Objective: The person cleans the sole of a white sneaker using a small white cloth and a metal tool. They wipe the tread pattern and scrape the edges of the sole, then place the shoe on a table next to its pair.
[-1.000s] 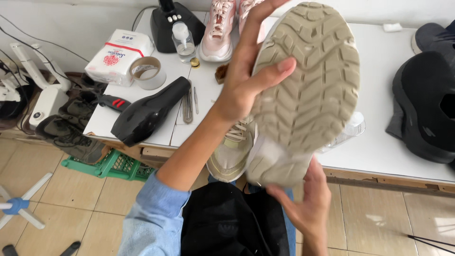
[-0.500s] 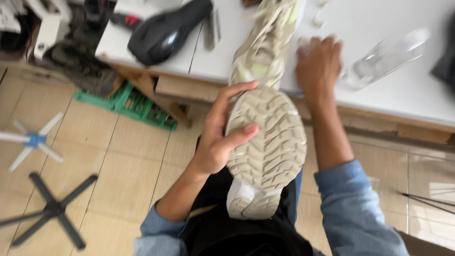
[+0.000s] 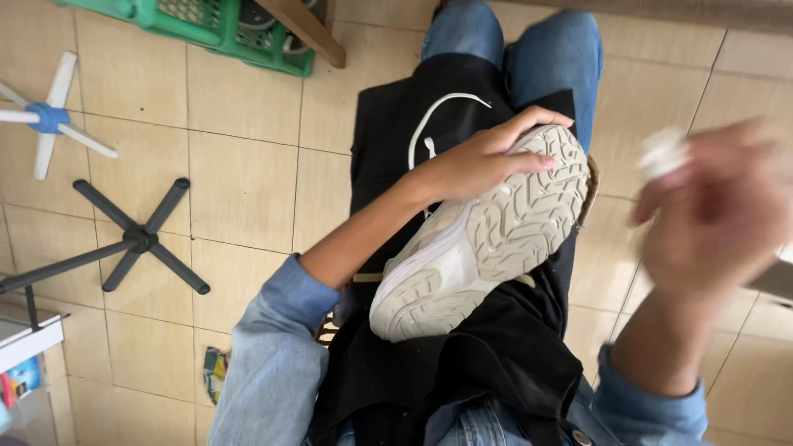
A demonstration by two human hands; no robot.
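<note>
Since half a second ago the right hand has left the counter and now hangs blurred above the tiled floor, its fingers pinching something small and white that I cannot identify. Meanwhile the sneaker has sunk onto the black apron across the lap, sole up. Curled over its toe, the left hand grips it.

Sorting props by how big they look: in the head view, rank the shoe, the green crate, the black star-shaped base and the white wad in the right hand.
1. shoe, though nearest the camera
2. black star-shaped base
3. green crate, cropped, so unsure against the base
4. white wad, blurred
</note>
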